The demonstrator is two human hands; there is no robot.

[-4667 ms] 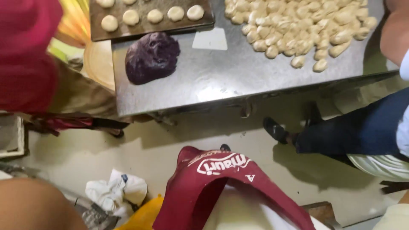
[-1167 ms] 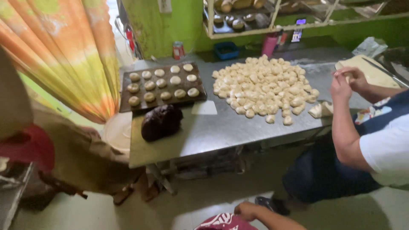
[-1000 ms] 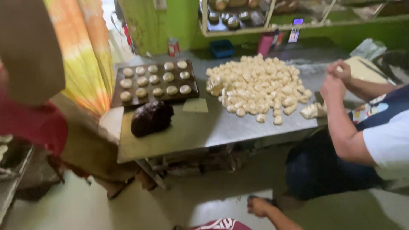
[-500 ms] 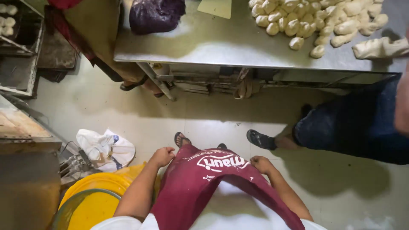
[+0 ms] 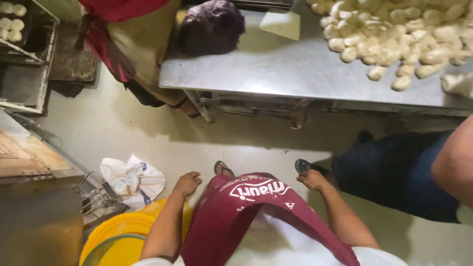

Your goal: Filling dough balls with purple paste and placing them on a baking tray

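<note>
I look straight down at my body. A dark red apron [image 5: 246, 212] hangs in front of me over the pale tiled floor. My left hand [image 5: 187, 183] is loosely closed beside the apron's left edge and holds nothing. My right hand [image 5: 312, 179] is closed the same way at the apron's right edge, also with nothing in it. A steel table [image 5: 290, 69] stands ahead with a heap of pale dough pieces [image 5: 399, 39] on its right side and a dark purple lump [image 5: 211, 27] on its left.
A co-worker in dark trousers [image 5: 399, 177] stands at the right by the table. Another person in a tan and red garment [image 5: 130, 44] is at the upper left. A yellow tub [image 5: 118, 236], a crumpled white bag [image 5: 133, 180] and a rack [image 5: 29, 54] are at the left.
The view has swung down from the table and dough to my apron and the floor. Both my hands have come to hang at the apron's sides.
</note>
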